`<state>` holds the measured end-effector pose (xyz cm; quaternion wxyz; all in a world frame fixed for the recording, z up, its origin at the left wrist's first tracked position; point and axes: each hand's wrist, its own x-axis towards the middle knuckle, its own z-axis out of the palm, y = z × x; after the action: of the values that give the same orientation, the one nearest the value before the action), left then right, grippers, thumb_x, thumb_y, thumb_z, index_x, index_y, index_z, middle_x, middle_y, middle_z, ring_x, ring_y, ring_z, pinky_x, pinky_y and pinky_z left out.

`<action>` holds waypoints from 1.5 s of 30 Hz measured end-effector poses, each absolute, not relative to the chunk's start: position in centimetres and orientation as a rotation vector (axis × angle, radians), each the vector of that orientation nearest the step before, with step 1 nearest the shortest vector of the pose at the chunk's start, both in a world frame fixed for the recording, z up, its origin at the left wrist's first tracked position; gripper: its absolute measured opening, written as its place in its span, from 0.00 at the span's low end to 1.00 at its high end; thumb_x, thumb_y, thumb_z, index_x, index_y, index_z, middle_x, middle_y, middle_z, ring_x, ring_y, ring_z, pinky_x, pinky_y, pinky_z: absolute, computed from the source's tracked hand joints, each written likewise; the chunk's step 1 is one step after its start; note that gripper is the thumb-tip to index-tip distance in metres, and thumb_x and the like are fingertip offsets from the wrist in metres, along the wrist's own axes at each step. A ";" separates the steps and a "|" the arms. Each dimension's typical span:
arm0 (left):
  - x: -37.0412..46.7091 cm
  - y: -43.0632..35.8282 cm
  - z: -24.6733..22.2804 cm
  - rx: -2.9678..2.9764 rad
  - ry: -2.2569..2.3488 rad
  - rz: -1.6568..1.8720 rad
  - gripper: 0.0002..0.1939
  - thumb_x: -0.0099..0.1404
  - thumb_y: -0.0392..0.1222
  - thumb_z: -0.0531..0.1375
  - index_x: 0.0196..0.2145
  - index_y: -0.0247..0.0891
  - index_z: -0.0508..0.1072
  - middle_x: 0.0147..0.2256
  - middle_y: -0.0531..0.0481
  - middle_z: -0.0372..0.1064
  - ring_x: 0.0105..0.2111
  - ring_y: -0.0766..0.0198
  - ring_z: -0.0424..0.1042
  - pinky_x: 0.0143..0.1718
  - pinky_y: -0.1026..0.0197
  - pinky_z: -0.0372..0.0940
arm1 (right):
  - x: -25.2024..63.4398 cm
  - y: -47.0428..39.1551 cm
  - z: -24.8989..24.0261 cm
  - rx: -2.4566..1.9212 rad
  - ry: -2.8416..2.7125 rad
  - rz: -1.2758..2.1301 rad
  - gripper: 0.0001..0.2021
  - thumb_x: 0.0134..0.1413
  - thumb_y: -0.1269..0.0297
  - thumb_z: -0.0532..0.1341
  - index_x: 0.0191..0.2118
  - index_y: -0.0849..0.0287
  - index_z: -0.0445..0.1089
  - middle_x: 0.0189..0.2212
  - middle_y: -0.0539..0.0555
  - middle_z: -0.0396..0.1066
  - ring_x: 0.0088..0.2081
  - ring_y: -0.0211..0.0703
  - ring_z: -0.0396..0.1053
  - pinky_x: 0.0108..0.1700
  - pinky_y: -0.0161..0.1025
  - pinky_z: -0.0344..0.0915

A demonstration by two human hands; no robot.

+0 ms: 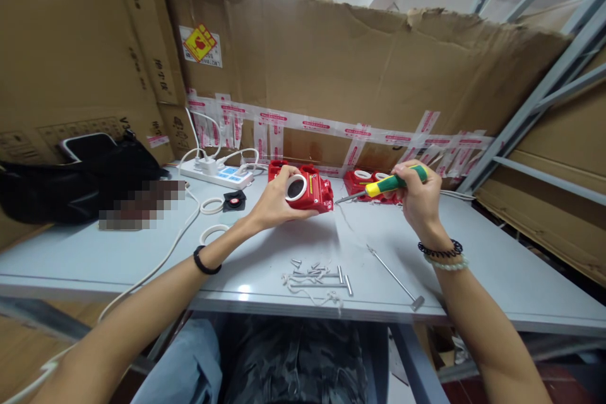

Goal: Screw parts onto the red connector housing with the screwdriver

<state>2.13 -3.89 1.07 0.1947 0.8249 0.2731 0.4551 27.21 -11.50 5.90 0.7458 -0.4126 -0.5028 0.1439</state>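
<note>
My left hand (277, 205) is closed round a red part (312, 190) with a white ring (296, 188) on its face, held above the table. In my right hand (419, 192) is a green and yellow screwdriver (391, 184), its tip pointing left, close to the right end of the red part; whether they touch I cannot tell. Behind the held part sits another red part (276, 168), and one more red part (355, 182) with white rings lies behind the screwdriver. Nearer me are several small screws (315, 268), metal T-shaped rods (326, 285) with white string, and a separate T-shaped rod (392, 274).
A white power strip (218, 173) with plugs and cables stands at the back left of the table (265, 259). White rings (211, 205) and a black bag (95, 167) with a phone are on the left. Cardboard (331, 76) walls the back; a metal shelf frame (534, 95) rises at right.
</note>
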 end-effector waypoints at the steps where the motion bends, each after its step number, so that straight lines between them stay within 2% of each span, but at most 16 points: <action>1: 2.1 -3.9 1.1 2.309 0.765 1.275 0.35 0.44 0.53 0.70 0.43 0.41 0.56 0.40 0.51 0.65 0.39 0.59 0.69 0.40 0.58 0.64 | 27.2 -11.5 5.9 -0.899 -1.096 0.315 0.06 0.42 0.66 0.64 0.21 0.59 0.68 0.15 0.44 0.64 0.11 0.32 0.59 0.10 0.30 0.53; 6: 2.1 -3.9 1.0 2.297 0.731 1.250 0.35 0.43 0.53 0.70 0.43 0.41 0.57 0.40 0.51 0.65 0.39 0.60 0.69 0.40 0.59 0.64 | 27.1 -11.6 6.1 -0.890 -1.052 0.332 0.04 0.39 0.67 0.63 0.20 0.58 0.68 0.17 0.45 0.64 0.12 0.30 0.58 0.09 0.30 0.51; 11: 2.2 -3.8 1.0 2.262 0.707 1.186 0.36 0.43 0.53 0.70 0.43 0.41 0.56 0.42 0.50 0.65 0.42 0.58 0.68 0.44 0.57 0.63 | 26.9 -11.5 6.2 -0.868 -0.993 0.374 0.03 0.36 0.67 0.63 0.19 0.58 0.69 0.17 0.45 0.64 0.13 0.29 0.57 0.09 0.29 0.52; 17: 2.0 -3.8 1.0 2.175 0.735 1.118 0.35 0.43 0.54 0.70 0.43 0.42 0.57 0.43 0.50 0.64 0.42 0.58 0.69 0.43 0.58 0.64 | 26.7 -11.3 6.3 -0.843 -0.925 0.409 0.03 0.33 0.67 0.63 0.18 0.59 0.68 0.19 0.46 0.64 0.16 0.28 0.57 0.10 0.26 0.49; 24: 2.0 -3.7 1.0 2.129 0.723 1.110 0.36 0.43 0.54 0.70 0.44 0.42 0.57 0.44 0.50 0.64 0.44 0.56 0.68 0.45 0.56 0.63 | 26.8 -11.3 6.3 -0.854 -0.911 0.413 0.04 0.33 0.67 0.62 0.18 0.59 0.66 0.19 0.45 0.63 0.17 0.29 0.57 0.10 0.26 0.49; 30: 2.1 -3.7 0.9 2.075 0.693 1.102 0.36 0.43 0.53 0.70 0.44 0.42 0.56 0.44 0.50 0.64 0.42 0.56 0.69 0.44 0.55 0.64 | 26.9 -11.5 6.4 -0.838 -0.923 0.419 0.04 0.35 0.67 0.62 0.19 0.58 0.66 0.19 0.45 0.62 0.15 0.29 0.56 0.11 0.28 0.52; 36: 2.0 -3.5 0.8 2.018 0.655 1.109 0.34 0.44 0.52 0.70 0.43 0.42 0.57 0.44 0.49 0.64 0.43 0.56 0.69 0.43 0.55 0.64 | 26.8 -11.5 6.4 -0.819 -0.897 0.428 0.04 0.35 0.67 0.62 0.19 0.59 0.65 0.19 0.45 0.60 0.16 0.28 0.57 0.10 0.27 0.51; 42: 1.9 -3.6 0.9 2.007 0.660 1.037 0.35 0.44 0.51 0.70 0.44 0.43 0.56 0.42 0.50 0.65 0.39 0.58 0.70 0.40 0.56 0.65 | 27.0 -11.3 6.3 -0.797 -0.853 0.494 0.05 0.34 0.64 0.62 0.19 0.58 0.65 0.18 0.43 0.61 0.13 0.26 0.52 0.12 0.30 0.56; 45: 1.9 -3.6 0.9 1.994 0.663 1.013 0.35 0.45 0.51 0.70 0.43 0.43 0.56 0.42 0.50 0.65 0.39 0.58 0.70 0.39 0.56 0.65 | 27.0 -11.2 6.0 -0.806 -0.851 0.541 0.06 0.35 0.64 0.62 0.20 0.58 0.65 0.18 0.43 0.61 0.14 0.27 0.54 0.13 0.30 0.57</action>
<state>1.92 -3.57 0.88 0.3933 0.7859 0.2613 0.3993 27.02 -11.20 6.04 0.7989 -0.3755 -0.3964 0.2523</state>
